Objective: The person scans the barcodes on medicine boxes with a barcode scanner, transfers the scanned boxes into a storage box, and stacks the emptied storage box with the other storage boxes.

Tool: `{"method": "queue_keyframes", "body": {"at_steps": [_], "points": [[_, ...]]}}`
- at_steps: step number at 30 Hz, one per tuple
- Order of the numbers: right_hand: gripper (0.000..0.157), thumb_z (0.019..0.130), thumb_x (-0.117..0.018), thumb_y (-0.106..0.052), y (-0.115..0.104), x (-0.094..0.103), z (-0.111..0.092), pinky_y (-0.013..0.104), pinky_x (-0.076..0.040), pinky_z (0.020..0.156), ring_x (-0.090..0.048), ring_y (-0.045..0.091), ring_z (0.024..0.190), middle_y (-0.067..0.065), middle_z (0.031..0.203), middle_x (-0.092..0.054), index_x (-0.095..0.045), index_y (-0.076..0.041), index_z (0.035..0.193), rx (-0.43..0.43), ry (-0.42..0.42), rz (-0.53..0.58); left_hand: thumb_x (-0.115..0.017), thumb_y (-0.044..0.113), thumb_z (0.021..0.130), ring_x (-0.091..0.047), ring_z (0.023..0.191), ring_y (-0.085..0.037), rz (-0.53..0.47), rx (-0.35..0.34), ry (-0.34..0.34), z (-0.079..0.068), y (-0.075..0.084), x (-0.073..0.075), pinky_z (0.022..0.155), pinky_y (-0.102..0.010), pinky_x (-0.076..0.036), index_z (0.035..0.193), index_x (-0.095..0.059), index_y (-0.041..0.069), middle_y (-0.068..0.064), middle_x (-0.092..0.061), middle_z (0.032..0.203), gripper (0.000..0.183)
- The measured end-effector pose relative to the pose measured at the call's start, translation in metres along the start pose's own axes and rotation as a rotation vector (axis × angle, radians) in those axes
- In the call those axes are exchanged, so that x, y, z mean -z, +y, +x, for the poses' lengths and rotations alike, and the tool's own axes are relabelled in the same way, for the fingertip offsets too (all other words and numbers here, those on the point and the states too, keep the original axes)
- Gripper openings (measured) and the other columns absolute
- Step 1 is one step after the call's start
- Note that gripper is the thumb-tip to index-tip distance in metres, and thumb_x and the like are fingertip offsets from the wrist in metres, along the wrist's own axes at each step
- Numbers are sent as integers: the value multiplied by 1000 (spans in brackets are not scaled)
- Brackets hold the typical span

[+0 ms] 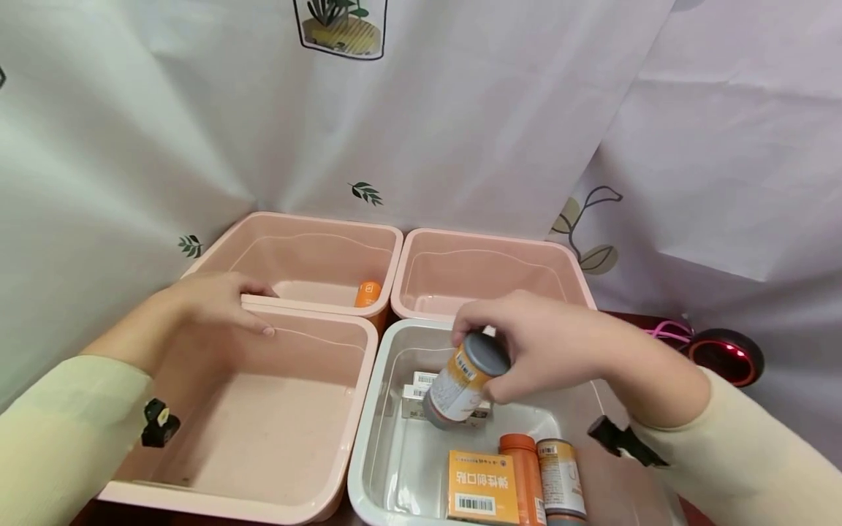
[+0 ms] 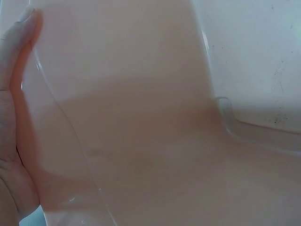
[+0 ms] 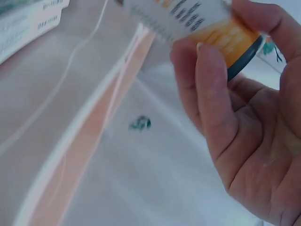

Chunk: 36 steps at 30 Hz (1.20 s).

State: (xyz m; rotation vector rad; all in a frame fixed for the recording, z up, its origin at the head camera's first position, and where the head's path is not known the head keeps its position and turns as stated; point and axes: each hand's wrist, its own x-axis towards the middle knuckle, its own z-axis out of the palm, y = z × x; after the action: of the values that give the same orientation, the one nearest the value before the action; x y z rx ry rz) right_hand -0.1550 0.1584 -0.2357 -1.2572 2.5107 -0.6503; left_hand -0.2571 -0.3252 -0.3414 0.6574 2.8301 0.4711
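Observation:
In the head view my right hand [image 1: 533,343] holds a white-and-orange can [image 1: 454,387] with a dark grey lid, tilted above the grey bin [image 1: 370,438]. The right wrist view shows fingers and thumb pinching the can [image 3: 207,28] near its lid end. My left hand [image 1: 220,298] grips the back rim of the front left pink bin [image 1: 309,315], with the thumb on the near side. Its other fingers are partly hidden behind the rim. In the left wrist view the hand [image 2: 11,136] lies along the pink wall.
Inside the grey bin are an orange box [image 1: 483,486], an orange bottle [image 1: 526,475], another can [image 1: 560,478] and small white boxes [image 1: 414,402]. An orange cylinder [image 1: 368,294] lies in the back left bin. Another pink bin [image 1: 487,267] stands back right, before a patterned curtain [image 1: 460,131].

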Motion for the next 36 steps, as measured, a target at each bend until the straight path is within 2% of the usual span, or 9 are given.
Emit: {"method": "queue_keyframes", "body": {"at_steps": [4,7,10,14,21,25,31,34,36], "points": [[34,81,-84,-14,3,16,-21,29,-54,63,-61,8,71,-12,90,-66,-69,-23,110,-34,100,-33,-90,55,79,-65,100,-15,0,5,-1,2,0,-1,92,-46,-52,125,-77,14,6,-74,109,63],[34,83,-87,-20,7,26,-38,30,-57,65,-66,8,76,-13,91,-70,-70,-22,112,-99,189,-59,-90,54,79,-65,100,-15,-4,7,2,1,0,-1,93,-46,-51,125,-77,14,6,-74,109,63],[35,85,-90,-21,16,35,-58,30,-59,68,-71,10,81,-10,92,-73,-71,-22,115,-167,272,-29,-90,54,79,-65,100,-15,12,7,5,1,-2,-1,92,-46,-52,126,-77,14,5,-74,110,63],[35,88,-88,-8,42,41,-89,29,-61,70,-74,19,82,1,94,-76,-71,-16,118,-205,368,99,-90,55,79,-65,100,-16,36,10,10,0,-2,1,90,-48,-52,127,-76,13,4,-74,112,65],[44,90,-72,19,90,31,-137,36,-58,55,-71,26,66,16,92,-76,-68,-4,126,-172,495,335,-91,55,78,-65,100,-15,8,9,13,-2,0,1,92,-46,-51,125,-77,15,6,-73,110,62],[46,90,-57,28,112,22,-159,32,-57,57,-71,24,66,16,93,-76,-67,4,128,-61,578,521,-90,55,78,-65,99,-14,4,-4,17,0,-1,-3,92,-46,-51,124,-77,16,7,-73,109,62],[54,94,-31,29,146,2,-188,30,-59,63,-73,26,73,19,110,-74,-62,10,135,123,618,967,-91,53,79,-65,98,-14,-17,-18,10,0,-3,-7,92,-46,-52,124,-77,14,7,-73,108,61],[52,99,-23,22,160,-14,-195,33,-62,72,-75,34,82,27,117,-70,-53,16,142,295,597,1197,-90,54,79,-65,100,-14,4,-12,6,1,-3,-6,92,-46,-52,126,-76,15,6,-73,110,62],[53,103,-17,15,168,-26,-195,36,-62,80,-75,37,91,32,122,-68,-47,18,146,427,539,1334,-90,55,79,-65,101,-16,22,-6,9,1,-3,-4,92,-48,-51,127,-76,15,5,-73,112,64]]}}
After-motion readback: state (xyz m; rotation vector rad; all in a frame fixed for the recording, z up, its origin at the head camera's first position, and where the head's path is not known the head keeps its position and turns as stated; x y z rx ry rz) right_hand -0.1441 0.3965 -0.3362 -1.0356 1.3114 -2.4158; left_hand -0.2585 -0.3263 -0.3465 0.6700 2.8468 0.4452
